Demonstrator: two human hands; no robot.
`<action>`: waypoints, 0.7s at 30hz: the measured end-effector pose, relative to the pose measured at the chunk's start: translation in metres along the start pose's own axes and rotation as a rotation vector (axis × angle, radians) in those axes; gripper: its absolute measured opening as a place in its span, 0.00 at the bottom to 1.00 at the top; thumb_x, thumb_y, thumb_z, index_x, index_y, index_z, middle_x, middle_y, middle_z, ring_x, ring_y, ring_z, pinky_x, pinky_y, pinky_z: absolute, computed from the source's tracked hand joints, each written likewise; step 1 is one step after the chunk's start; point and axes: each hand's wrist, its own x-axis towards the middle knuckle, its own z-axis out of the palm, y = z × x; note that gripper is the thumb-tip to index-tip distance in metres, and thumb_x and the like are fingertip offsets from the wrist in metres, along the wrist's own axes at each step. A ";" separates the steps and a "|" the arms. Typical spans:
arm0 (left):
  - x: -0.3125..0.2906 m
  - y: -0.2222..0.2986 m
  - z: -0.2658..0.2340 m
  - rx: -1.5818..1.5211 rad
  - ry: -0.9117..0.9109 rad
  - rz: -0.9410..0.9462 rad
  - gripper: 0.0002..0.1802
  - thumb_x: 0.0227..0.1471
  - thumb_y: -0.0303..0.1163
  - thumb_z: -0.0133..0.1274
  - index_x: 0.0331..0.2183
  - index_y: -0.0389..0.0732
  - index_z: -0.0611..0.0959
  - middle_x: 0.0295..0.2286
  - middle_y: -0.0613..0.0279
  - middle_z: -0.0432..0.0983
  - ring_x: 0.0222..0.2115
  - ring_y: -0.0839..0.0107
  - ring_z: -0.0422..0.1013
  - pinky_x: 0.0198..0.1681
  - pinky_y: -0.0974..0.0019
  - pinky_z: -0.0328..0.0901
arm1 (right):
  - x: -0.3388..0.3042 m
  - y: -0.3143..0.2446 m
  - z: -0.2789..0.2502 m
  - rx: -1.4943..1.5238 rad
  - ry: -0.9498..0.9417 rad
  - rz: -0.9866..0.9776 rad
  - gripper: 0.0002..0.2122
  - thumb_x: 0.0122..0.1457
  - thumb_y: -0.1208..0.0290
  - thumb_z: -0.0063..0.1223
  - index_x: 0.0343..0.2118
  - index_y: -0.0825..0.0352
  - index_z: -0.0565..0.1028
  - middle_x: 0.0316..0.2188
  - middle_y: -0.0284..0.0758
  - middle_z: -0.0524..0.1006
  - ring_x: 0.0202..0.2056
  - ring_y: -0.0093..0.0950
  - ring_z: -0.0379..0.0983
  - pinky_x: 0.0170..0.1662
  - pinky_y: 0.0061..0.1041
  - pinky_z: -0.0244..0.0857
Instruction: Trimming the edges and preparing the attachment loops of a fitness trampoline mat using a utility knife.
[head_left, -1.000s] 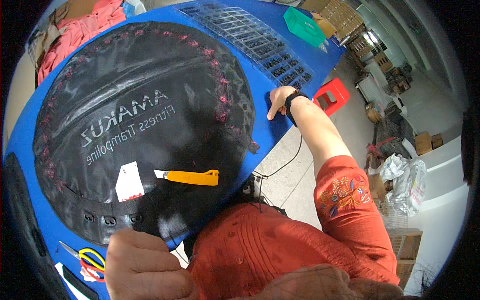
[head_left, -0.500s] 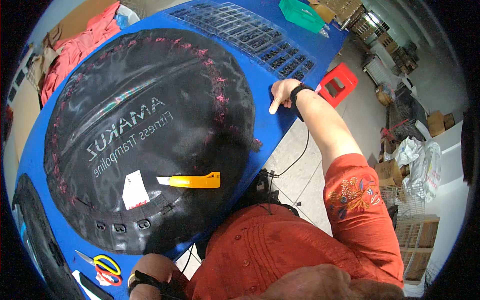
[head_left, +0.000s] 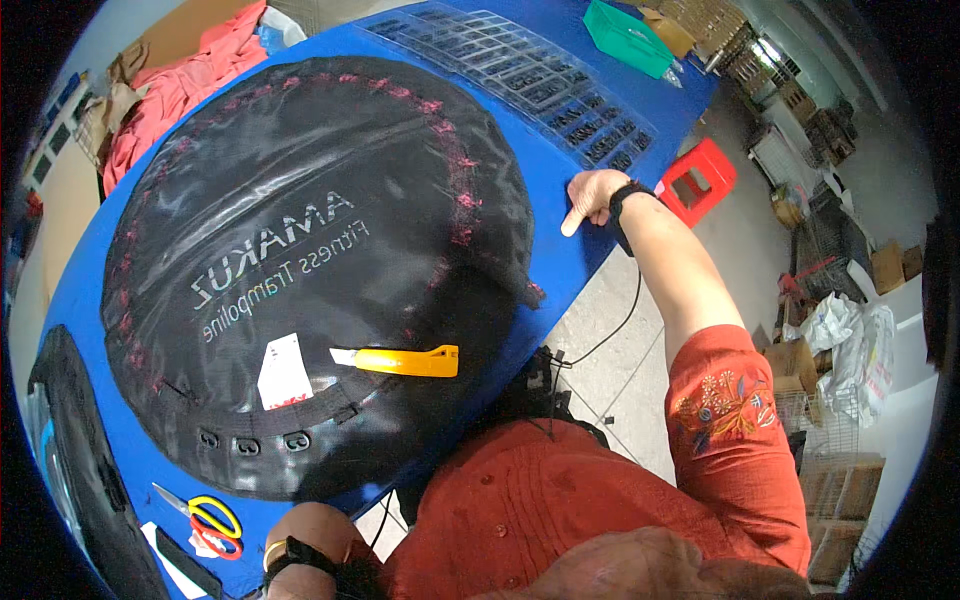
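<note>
A large round black fabric trampoline mat (head_left: 330,150) with pale printing and pink stitching round its rim lies flat on a blue table. On it rest a yellow utility knife (head_left: 405,361) with its blade showing and a white label (head_left: 286,373). My right hand (head_left: 598,198), a black band at its wrist, leans on the table's right edge beside the mat; its thumb sticks out while the other fingers are curled, with nothing seen in them. My left hand (head_left: 315,530) is low by the near edge, beside scissors (head_left: 215,522) with yellow and red handles; its fingers are hidden.
Clear compartment trays (head_left: 530,75) of small dark parts line the far side, with a green bin (head_left: 630,38) beyond. A red plastic holder (head_left: 697,184) is by the right edge. Black folded fabric (head_left: 85,450) lies at left, pink cloth (head_left: 185,85) behind. Cables hang below the table.
The whole view has shifted slightly, so the mat, table and trays appear farther right. Both hands keep their places, and the knife still lies on the mat.
</note>
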 end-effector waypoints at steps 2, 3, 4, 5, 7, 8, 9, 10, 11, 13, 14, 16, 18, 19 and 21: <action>-0.002 0.002 0.003 0.015 0.002 0.014 0.22 0.24 0.36 0.55 0.27 0.33 0.85 0.24 0.56 0.79 0.20 0.62 0.75 0.21 0.60 0.67 | 0.004 0.002 -0.001 -0.042 -0.001 0.031 0.38 0.32 0.49 0.87 0.39 0.72 0.77 0.27 0.35 0.77 0.26 0.29 0.77 0.29 0.31 0.76; -0.003 0.002 0.004 0.022 0.003 0.020 0.22 0.24 0.36 0.55 0.27 0.33 0.85 0.25 0.56 0.79 0.20 0.62 0.75 0.21 0.60 0.67 | 0.000 -0.001 0.000 -0.055 0.021 0.033 0.38 0.32 0.49 0.87 0.39 0.73 0.77 0.27 0.36 0.77 0.26 0.29 0.77 0.29 0.31 0.76; -0.003 0.002 0.005 0.029 0.004 0.027 0.22 0.25 0.36 0.55 0.27 0.33 0.85 0.25 0.56 0.79 0.20 0.62 0.75 0.21 0.60 0.67 | 0.009 0.003 -0.001 -0.053 0.003 0.051 0.38 0.33 0.49 0.87 0.40 0.73 0.77 0.27 0.36 0.77 0.26 0.30 0.77 0.30 0.31 0.77; -0.004 0.002 0.006 0.036 0.004 0.032 0.21 0.25 0.36 0.55 0.27 0.33 0.85 0.25 0.56 0.79 0.20 0.62 0.75 0.21 0.60 0.67 | 0.008 0.002 -0.001 -0.053 0.001 0.045 0.39 0.33 0.48 0.87 0.41 0.73 0.77 0.27 0.36 0.77 0.26 0.29 0.76 0.30 0.31 0.77; -0.005 0.002 0.008 0.049 0.003 0.044 0.21 0.26 0.36 0.55 0.27 0.33 0.85 0.25 0.56 0.79 0.20 0.62 0.75 0.21 0.61 0.67 | 0.006 0.000 0.000 -0.069 0.004 0.049 0.40 0.33 0.48 0.87 0.43 0.73 0.77 0.28 0.36 0.77 0.27 0.29 0.76 0.31 0.31 0.77; -0.008 0.005 0.010 0.056 0.001 0.050 0.21 0.26 0.36 0.55 0.27 0.34 0.85 0.25 0.56 0.79 0.20 0.62 0.75 0.21 0.61 0.67 | 0.007 -0.001 0.000 -0.077 0.000 0.066 0.41 0.32 0.48 0.87 0.43 0.73 0.76 0.28 0.36 0.77 0.28 0.30 0.77 0.32 0.32 0.77; -0.011 0.008 0.009 0.063 -0.001 0.056 0.21 0.26 0.36 0.55 0.27 0.34 0.85 0.25 0.56 0.79 0.20 0.63 0.75 0.21 0.61 0.67 | 0.008 -0.002 -0.001 -0.069 -0.004 0.067 0.41 0.32 0.48 0.87 0.42 0.73 0.76 0.28 0.36 0.78 0.29 0.30 0.77 0.33 0.32 0.77; -0.014 0.009 0.009 0.069 -0.003 0.062 0.21 0.27 0.36 0.56 0.28 0.34 0.85 0.26 0.56 0.79 0.20 0.63 0.75 0.21 0.61 0.67 | 0.008 -0.002 -0.002 -0.059 -0.008 0.068 0.41 0.31 0.48 0.88 0.42 0.72 0.76 0.29 0.36 0.78 0.29 0.30 0.77 0.33 0.32 0.78; -0.013 0.009 0.009 0.073 -0.005 0.068 0.21 0.27 0.36 0.56 0.28 0.34 0.85 0.26 0.56 0.79 0.20 0.63 0.75 0.21 0.61 0.67 | 0.007 -0.001 -0.001 -0.061 -0.005 0.064 0.41 0.31 0.48 0.88 0.42 0.72 0.76 0.29 0.36 0.78 0.29 0.30 0.77 0.33 0.32 0.78; -0.011 0.006 0.012 0.080 -0.009 0.081 0.20 0.27 0.35 0.56 0.28 0.34 0.85 0.26 0.56 0.79 0.20 0.63 0.75 0.21 0.61 0.67 | 0.004 0.001 0.000 -0.044 0.035 0.038 0.40 0.32 0.48 0.87 0.43 0.72 0.77 0.29 0.36 0.78 0.29 0.30 0.78 0.34 0.32 0.78; -0.009 0.004 0.012 0.085 -0.011 0.086 0.20 0.28 0.35 0.56 0.28 0.34 0.85 0.26 0.56 0.79 0.20 0.63 0.75 0.21 0.61 0.67 | 0.003 -0.001 0.001 -0.048 0.039 0.032 0.40 0.32 0.48 0.87 0.42 0.72 0.77 0.29 0.35 0.78 0.29 0.29 0.78 0.34 0.32 0.78; -0.001 0.000 0.014 0.097 -0.015 0.094 0.20 0.28 0.35 0.56 0.28 0.34 0.85 0.26 0.56 0.79 0.20 0.63 0.75 0.21 0.61 0.67 | -0.002 -0.001 0.000 -0.061 0.031 0.022 0.39 0.33 0.46 0.86 0.41 0.71 0.78 0.28 0.35 0.78 0.28 0.29 0.78 0.33 0.31 0.78; 0.003 -0.001 0.017 0.110 -0.020 0.104 0.20 0.29 0.35 0.56 0.28 0.34 0.85 0.27 0.56 0.79 0.21 0.63 0.75 0.21 0.62 0.67 | -0.003 0.000 0.000 -0.084 0.037 0.015 0.39 0.33 0.46 0.87 0.41 0.73 0.78 0.27 0.35 0.78 0.27 0.28 0.77 0.31 0.31 0.77; 0.006 -0.002 0.018 0.116 -0.023 0.109 0.20 0.29 0.35 0.56 0.28 0.34 0.85 0.27 0.56 0.79 0.21 0.64 0.75 0.21 0.62 0.68 | 0.000 0.003 0.000 -0.062 0.034 0.013 0.39 0.33 0.47 0.87 0.40 0.74 0.78 0.27 0.35 0.78 0.27 0.29 0.77 0.31 0.32 0.77; 0.007 0.001 0.019 0.134 -0.027 0.112 0.19 0.30 0.35 0.56 0.29 0.34 0.85 0.27 0.56 0.80 0.21 0.64 0.75 0.21 0.62 0.68 | -0.003 0.001 0.001 -0.011 0.040 -0.028 0.39 0.33 0.47 0.87 0.40 0.76 0.79 0.27 0.37 0.78 0.28 0.31 0.78 0.32 0.34 0.78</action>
